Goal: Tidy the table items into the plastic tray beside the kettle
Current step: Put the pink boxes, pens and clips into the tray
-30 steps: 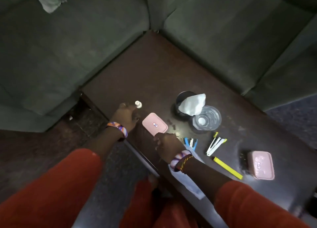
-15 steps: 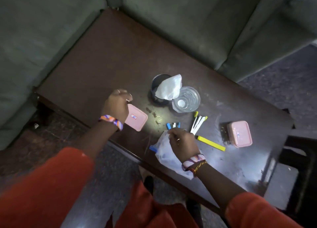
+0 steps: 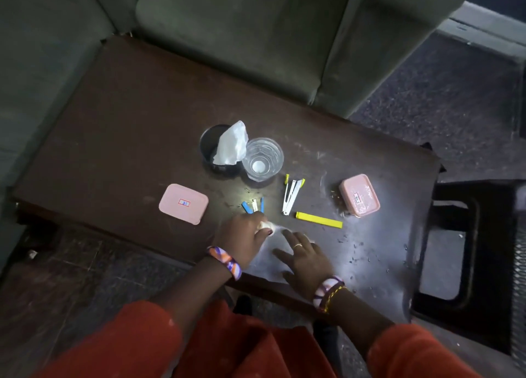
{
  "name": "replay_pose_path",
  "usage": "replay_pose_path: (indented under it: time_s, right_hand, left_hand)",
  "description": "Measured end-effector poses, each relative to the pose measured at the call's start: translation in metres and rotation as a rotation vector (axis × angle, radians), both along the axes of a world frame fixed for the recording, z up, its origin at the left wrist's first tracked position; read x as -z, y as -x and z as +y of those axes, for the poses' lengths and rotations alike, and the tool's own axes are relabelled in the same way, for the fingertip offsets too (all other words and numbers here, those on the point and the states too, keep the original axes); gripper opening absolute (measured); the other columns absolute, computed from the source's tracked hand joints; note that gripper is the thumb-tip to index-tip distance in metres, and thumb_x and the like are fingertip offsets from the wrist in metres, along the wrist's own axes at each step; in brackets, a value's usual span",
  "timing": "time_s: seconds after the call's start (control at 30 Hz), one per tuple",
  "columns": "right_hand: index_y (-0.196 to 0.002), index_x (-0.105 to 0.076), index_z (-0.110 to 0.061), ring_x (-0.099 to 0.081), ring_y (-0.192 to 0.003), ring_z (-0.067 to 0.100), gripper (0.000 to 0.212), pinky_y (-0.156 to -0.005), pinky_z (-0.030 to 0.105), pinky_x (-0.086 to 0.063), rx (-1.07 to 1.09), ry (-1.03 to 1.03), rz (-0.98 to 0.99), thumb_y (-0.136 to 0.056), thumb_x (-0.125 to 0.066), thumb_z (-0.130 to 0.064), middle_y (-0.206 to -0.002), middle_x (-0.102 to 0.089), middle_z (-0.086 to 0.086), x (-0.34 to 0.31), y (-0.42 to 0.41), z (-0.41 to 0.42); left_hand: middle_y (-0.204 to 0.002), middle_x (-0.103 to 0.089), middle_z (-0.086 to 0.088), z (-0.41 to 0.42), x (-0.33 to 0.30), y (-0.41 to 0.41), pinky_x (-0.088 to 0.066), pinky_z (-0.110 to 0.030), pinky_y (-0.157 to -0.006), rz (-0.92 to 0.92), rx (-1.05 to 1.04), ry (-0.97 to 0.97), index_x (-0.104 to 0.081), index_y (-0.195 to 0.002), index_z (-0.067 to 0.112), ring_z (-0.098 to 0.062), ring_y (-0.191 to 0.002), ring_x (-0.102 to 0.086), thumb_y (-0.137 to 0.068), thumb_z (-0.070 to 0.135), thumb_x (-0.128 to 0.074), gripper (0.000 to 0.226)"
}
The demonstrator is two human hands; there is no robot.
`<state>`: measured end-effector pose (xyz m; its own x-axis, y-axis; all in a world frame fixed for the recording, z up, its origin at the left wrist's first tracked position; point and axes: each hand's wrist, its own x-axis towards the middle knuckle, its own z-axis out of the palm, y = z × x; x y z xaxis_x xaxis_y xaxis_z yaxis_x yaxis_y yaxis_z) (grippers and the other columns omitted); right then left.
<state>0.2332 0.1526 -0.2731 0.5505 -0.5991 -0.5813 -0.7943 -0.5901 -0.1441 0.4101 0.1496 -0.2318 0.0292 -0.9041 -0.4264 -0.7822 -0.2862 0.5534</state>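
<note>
Since the earlier frame, your left hand point(image 3: 242, 241) had left the pink lid point(image 3: 183, 203) and come across to the clear plastic bag point(image 3: 267, 259) at the near edge of the bench point(image 3: 113, 121). It gripped a bunched white part of that bag, fingers curled round it, just below the blue clips point(image 3: 253, 205). Your right hand point(image 3: 303, 256) lay flat on the bag with fingers spread, pressing it to the bench rather than holding anything.

No plastic tray and no kettle appeared in view, so I could not tell where the items were meant to end up, and none looked put away. Everything still lay loose on the bench. Beyond the blue clips sat the white and yellow clip point(image 3: 291, 197), opened in a V, and the yellow stick point(image 3: 318, 219) just right of it. Further right stood the pink container point(image 3: 359, 195), with dark crumbs scattered around it. At the back, the dark cup point(image 3: 209, 144) held a crumpled tissue point(image 3: 232, 143), and the clear glass point(image 3: 263, 158) stood touching it. The pink lid lay apart on the left.

Judged from this, the tidying had barely started: the bag was in hand, and all the rest remained to be gathered.
</note>
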Motion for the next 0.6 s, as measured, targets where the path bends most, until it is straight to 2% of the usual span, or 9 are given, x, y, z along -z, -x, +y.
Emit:
replay_pose_path:
  time_s: [0.07,0.2,0.23,0.3,0.37,0.4,0.5,0.53,0.6]
  right_hand:
    - [-0.081,-0.074,-0.035,-0.072,-0.092,0.026,0.057,-0.063,0.036,-0.061,0.007,-0.002,0.051,-0.026,-0.086,-0.039,-0.115,-0.070,0.005,0.007,0.001,0.004]
    - [-0.066,-0.075,-0.032,-0.073,-0.086,0.023,0.022,-0.056,0.036,-0.060,0.050,0.113,0.061,-0.044,-0.077,-0.028,-0.109,-0.073,0.001,0.008,0.014,0.004]
    - [-0.065,-0.075,-0.032,-0.073,-0.088,0.024,0.023,-0.058,0.037,-0.060,0.089,0.101,0.075,-0.044,-0.079,-0.026,-0.110,-0.073,0.002,0.004,0.017,0.003]
    - [-0.085,-0.075,-0.025,-0.063,-0.112,0.031,0.030,-0.078,0.045,-0.056,0.177,0.084,0.095,-0.056,-0.079,-0.021,-0.131,-0.060,0.010,-0.002,0.028,0.000]
    - [-0.112,-0.065,-0.015,-0.039,-0.135,0.036,0.036,-0.101,0.048,-0.041,0.206,0.086,0.093,-0.077,-0.062,-0.010,-0.150,-0.036,0.015,-0.003,0.041,-0.001]
    - [-0.109,-0.066,-0.012,-0.043,-0.131,0.038,0.038,-0.099,0.049,-0.043,0.230,0.116,0.049,-0.072,-0.064,-0.005,-0.146,-0.041,0.018,-0.005,0.043,0.000]
    - [-0.077,-0.074,-0.016,-0.071,-0.088,0.035,0.046,-0.063,0.041,-0.058,0.252,0.158,0.037,-0.034,-0.081,-0.003,-0.103,-0.073,0.017,-0.015,0.034,-0.006]
    - [-0.074,-0.074,-0.018,-0.072,-0.081,0.032,0.045,-0.059,0.038,-0.058,0.275,0.181,-0.002,-0.032,-0.081,-0.005,-0.097,-0.075,0.013,-0.019,0.027,-0.010]
    - [-0.079,-0.073,-0.017,-0.071,-0.080,0.032,0.036,-0.061,0.036,-0.058,0.309,0.201,-0.131,-0.046,-0.076,-0.004,-0.096,-0.075,0.011,-0.028,0.009,-0.024]
  left_hand:
    - [-0.106,-0.069,-0.014,0.007,0.004,-0.006,-0.046,-0.033,-0.076,-0.012,-0.017,-0.009,-0.061,-0.112,0.013,-0.032,-0.096,-0.062,-0.086,0.030,-0.054,0.031]
    - [-0.086,-0.070,-0.018,0.023,0.007,-0.022,-0.053,-0.042,-0.069,0.029,-0.112,0.049,-0.066,-0.086,0.013,-0.038,-0.082,-0.064,-0.074,0.027,-0.046,0.027]
    - [-0.081,-0.071,-0.019,0.025,0.008,-0.025,-0.053,-0.044,-0.067,0.032,-0.148,0.070,-0.066,-0.080,0.014,-0.038,-0.077,-0.065,-0.071,0.022,-0.046,0.023]
    - [-0.077,-0.070,-0.022,0.027,0.008,-0.028,-0.054,-0.043,-0.067,0.028,-0.232,0.098,-0.066,-0.075,0.014,-0.039,-0.074,-0.065,-0.067,0.012,-0.047,0.020]
    - [-0.079,-0.070,-0.025,0.028,0.010,-0.029,-0.053,-0.041,-0.071,0.027,-0.302,0.114,-0.071,-0.078,0.007,-0.040,-0.078,-0.065,-0.068,0.007,-0.047,0.026]
    - [-0.082,-0.070,-0.026,0.029,0.011,-0.030,-0.051,-0.040,-0.074,0.021,-0.326,0.122,-0.071,-0.083,0.003,-0.040,-0.081,-0.064,-0.069,0.005,-0.048,0.027]
    - [-0.089,-0.070,-0.024,0.030,0.010,-0.030,-0.050,-0.035,-0.079,0.033,-0.350,0.150,-0.071,-0.094,0.003,-0.039,-0.085,-0.064,-0.074,-0.001,-0.054,0.026]
    - [-0.089,-0.070,-0.023,0.029,0.007,-0.030,-0.050,-0.034,-0.078,0.052,-0.353,0.167,-0.070,-0.096,0.004,-0.038,-0.083,-0.065,-0.074,0.000,-0.057,0.026]
    - [-0.085,-0.071,-0.019,0.024,-0.002,-0.029,-0.049,-0.029,-0.071,0.099,-0.353,0.247,-0.069,-0.097,0.006,-0.032,-0.072,-0.066,-0.074,0.018,-0.058,0.029]
